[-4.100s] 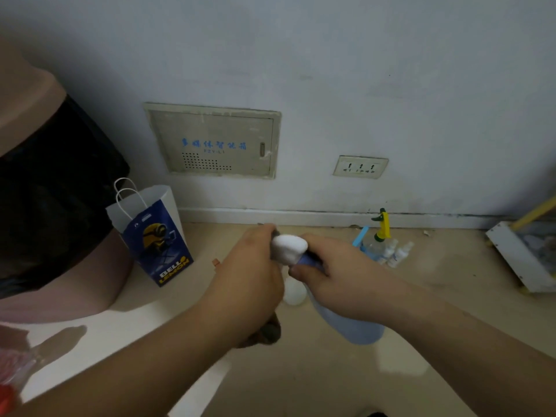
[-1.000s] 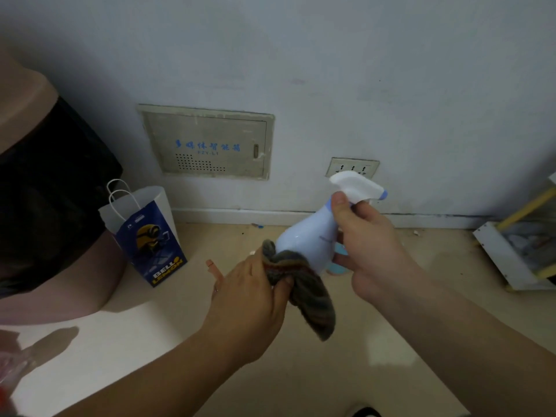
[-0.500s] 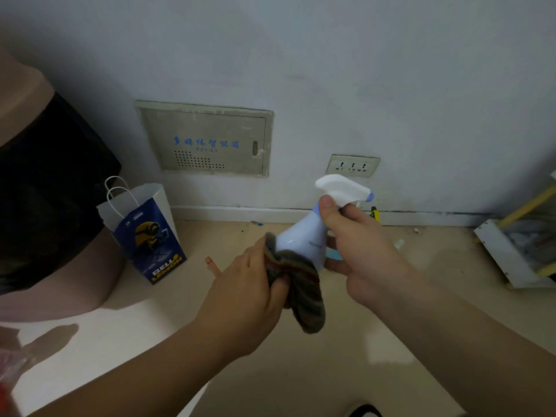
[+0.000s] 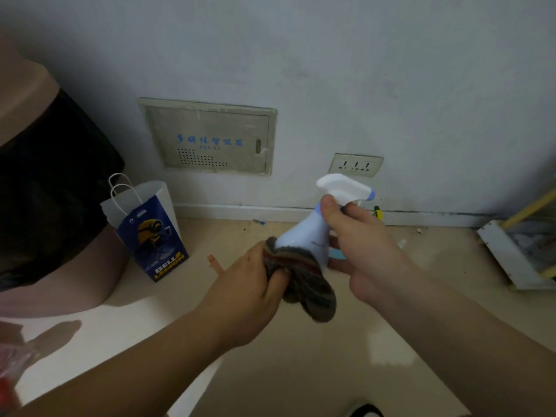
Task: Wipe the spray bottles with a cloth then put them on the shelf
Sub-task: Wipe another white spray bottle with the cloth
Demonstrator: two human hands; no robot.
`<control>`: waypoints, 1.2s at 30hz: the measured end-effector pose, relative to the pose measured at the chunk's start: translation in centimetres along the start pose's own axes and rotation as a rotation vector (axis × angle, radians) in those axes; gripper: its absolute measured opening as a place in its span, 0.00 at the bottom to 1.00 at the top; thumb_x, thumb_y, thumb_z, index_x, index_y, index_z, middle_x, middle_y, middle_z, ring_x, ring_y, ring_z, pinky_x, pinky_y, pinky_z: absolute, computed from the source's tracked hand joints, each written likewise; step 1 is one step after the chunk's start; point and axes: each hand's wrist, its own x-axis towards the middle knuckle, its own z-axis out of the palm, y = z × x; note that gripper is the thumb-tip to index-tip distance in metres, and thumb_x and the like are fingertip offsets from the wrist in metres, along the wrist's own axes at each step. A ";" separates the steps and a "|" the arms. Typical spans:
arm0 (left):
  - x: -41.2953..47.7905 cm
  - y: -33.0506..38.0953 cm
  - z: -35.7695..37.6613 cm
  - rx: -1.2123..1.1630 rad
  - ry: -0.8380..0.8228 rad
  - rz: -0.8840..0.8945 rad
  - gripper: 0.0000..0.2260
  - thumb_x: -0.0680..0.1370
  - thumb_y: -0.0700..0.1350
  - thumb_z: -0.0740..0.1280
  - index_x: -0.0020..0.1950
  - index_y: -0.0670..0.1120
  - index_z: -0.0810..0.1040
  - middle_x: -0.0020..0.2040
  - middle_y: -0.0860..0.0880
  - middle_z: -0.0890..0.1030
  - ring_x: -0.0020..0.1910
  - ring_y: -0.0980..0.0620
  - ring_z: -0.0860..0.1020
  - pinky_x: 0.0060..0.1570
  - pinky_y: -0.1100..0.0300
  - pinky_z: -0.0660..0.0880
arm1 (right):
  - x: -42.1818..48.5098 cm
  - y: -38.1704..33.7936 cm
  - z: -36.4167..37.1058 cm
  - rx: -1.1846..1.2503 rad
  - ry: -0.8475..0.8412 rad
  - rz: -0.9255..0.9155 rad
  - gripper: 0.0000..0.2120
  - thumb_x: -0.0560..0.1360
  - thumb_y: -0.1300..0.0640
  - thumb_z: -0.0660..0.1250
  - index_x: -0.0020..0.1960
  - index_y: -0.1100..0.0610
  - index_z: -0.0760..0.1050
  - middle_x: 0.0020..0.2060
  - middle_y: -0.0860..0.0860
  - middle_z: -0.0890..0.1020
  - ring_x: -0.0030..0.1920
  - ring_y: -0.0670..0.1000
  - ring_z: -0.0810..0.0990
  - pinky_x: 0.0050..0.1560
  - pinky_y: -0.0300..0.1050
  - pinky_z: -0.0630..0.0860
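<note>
Two bare hands work on one white-and-blue spray bottle [image 4: 310, 233], held in the air above the floor [image 4: 301, 371] near a wall; the right hand [image 4: 361, 245] has its grip curled round the bottle's neck just under the trigger head, the bottle tilted with its base toward the left; the left hand [image 4: 249, 284] grips one dark striped cloth [image 4: 307, 284] bunched against the bottle's base, a fold hanging below; one paper bag [image 4: 147, 230] stands at left; one wall panel [image 4: 210, 138] and one triple socket [image 4: 355, 164] sit above the skirting; one white rack [image 4: 505, 254] shows at the right edge
</note>
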 end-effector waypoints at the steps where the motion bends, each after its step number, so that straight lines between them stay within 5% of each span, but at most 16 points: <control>1: -0.1 0.2 0.2 -0.004 0.006 -0.006 0.13 0.81 0.62 0.55 0.61 0.60 0.71 0.53 0.60 0.78 0.49 0.60 0.77 0.50 0.54 0.78 | 0.0 0.2 -0.1 -0.011 -0.006 0.000 0.07 0.81 0.45 0.69 0.54 0.47 0.83 0.52 0.47 0.86 0.56 0.53 0.84 0.57 0.58 0.83; 5: 0.7 1.8 0.2 0.097 0.072 0.050 0.14 0.77 0.60 0.62 0.60 0.57 0.71 0.52 0.58 0.77 0.48 0.57 0.77 0.48 0.51 0.79 | -1.3 1.6 0.7 -0.104 -0.118 0.027 0.09 0.80 0.44 0.71 0.51 0.49 0.85 0.46 0.46 0.89 0.50 0.47 0.87 0.50 0.47 0.83; 8: 1.4 1.6 -0.1 0.049 0.071 -0.007 0.14 0.77 0.61 0.62 0.59 0.56 0.71 0.49 0.57 0.79 0.45 0.56 0.79 0.46 0.49 0.79 | -1.9 2.0 1.3 -0.094 -0.191 0.072 0.10 0.80 0.46 0.71 0.53 0.52 0.85 0.45 0.50 0.89 0.49 0.51 0.88 0.52 0.50 0.84; 14: 0.8 0.4 -0.5 0.077 -0.051 -0.015 0.15 0.80 0.65 0.56 0.61 0.60 0.70 0.50 0.58 0.79 0.46 0.59 0.79 0.48 0.51 0.79 | -0.6 0.9 0.6 -0.107 -0.062 0.018 0.10 0.79 0.45 0.72 0.51 0.51 0.86 0.47 0.48 0.89 0.53 0.53 0.87 0.57 0.53 0.83; 20: 1.2 2.0 0.9 0.241 0.111 -0.061 0.19 0.75 0.67 0.58 0.57 0.57 0.71 0.48 0.58 0.77 0.44 0.57 0.77 0.42 0.54 0.77 | -2.4 2.4 2.1 -0.227 -0.083 0.004 0.13 0.82 0.40 0.65 0.53 0.48 0.82 0.47 0.48 0.88 0.52 0.52 0.86 0.59 0.58 0.82; 26: 2.8 -0.6 -1.2 0.061 0.158 -0.164 0.22 0.72 0.69 0.54 0.49 0.53 0.75 0.41 0.55 0.79 0.40 0.52 0.79 0.41 0.50 0.78 | -4.0 2.5 2.0 -0.347 -0.367 -0.103 0.12 0.84 0.42 0.61 0.65 0.35 0.76 0.58 0.30 0.79 0.59 0.31 0.76 0.63 0.37 0.72; 31: 2.0 -0.6 -1.8 0.035 0.115 -0.122 0.18 0.74 0.63 0.55 0.50 0.53 0.76 0.44 0.55 0.80 0.43 0.53 0.79 0.47 0.48 0.78 | -2.0 0.7 0.8 -0.140 -0.220 0.086 0.10 0.81 0.56 0.67 0.51 0.57 0.87 0.44 0.48 0.89 0.46 0.47 0.87 0.48 0.44 0.81; 36: 1.6 0.1 -1.8 -0.149 0.132 -0.165 0.16 0.71 0.63 0.58 0.48 0.54 0.76 0.42 0.55 0.81 0.43 0.54 0.81 0.48 0.45 0.80 | -1.3 0.2 -0.1 -0.190 -0.251 0.017 0.12 0.80 0.52 0.69 0.47 0.59 0.86 0.46 0.53 0.89 0.41 0.53 0.86 0.41 0.48 0.80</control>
